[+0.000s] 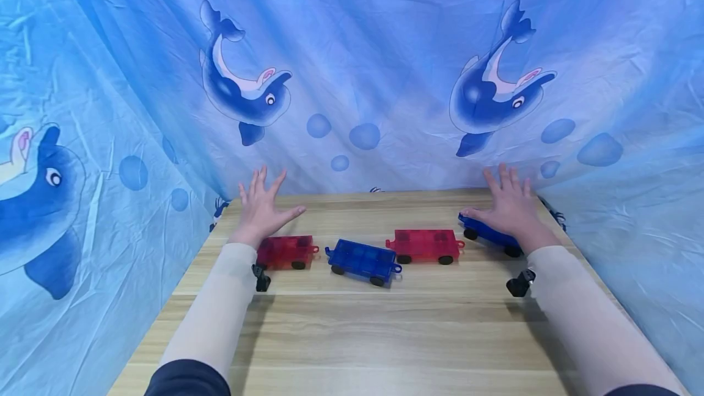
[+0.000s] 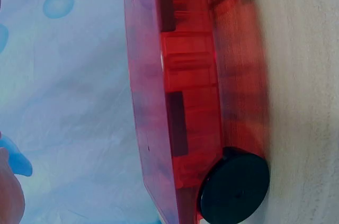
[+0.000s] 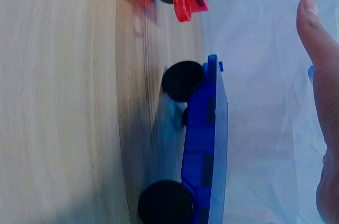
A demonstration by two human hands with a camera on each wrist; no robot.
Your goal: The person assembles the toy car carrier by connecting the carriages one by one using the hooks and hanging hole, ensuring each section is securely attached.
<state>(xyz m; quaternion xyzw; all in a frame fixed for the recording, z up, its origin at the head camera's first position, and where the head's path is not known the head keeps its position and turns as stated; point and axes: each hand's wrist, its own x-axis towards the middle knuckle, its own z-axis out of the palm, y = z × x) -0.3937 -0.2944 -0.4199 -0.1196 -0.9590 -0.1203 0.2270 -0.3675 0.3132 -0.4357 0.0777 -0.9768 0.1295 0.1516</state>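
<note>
Four would be too many to number, so several flat toy train cars stand in a loose row. My left hand [image 1: 261, 212], fingers spread, is over the far left of the table near a translucent red car [image 1: 286, 252]; that car's side and black wheels fill the left wrist view. A blue car [image 1: 362, 259] sits slightly angled to its right, then another red car [image 1: 425, 244]. My right hand [image 1: 508, 209], also spread and holding nothing, is above a blue car [image 1: 488, 236], partly hiding it. In the right wrist view its thumb [image 3: 323, 70] stands apart from that car.
The cars stand on a wood-grain table [image 1: 352, 335]. Behind it hangs a blue curtain [image 1: 352, 66] printed with dolphins and bubbles, which also runs along both sides. Small black wrist cameras [image 1: 263, 278] are strapped below the hands.
</note>
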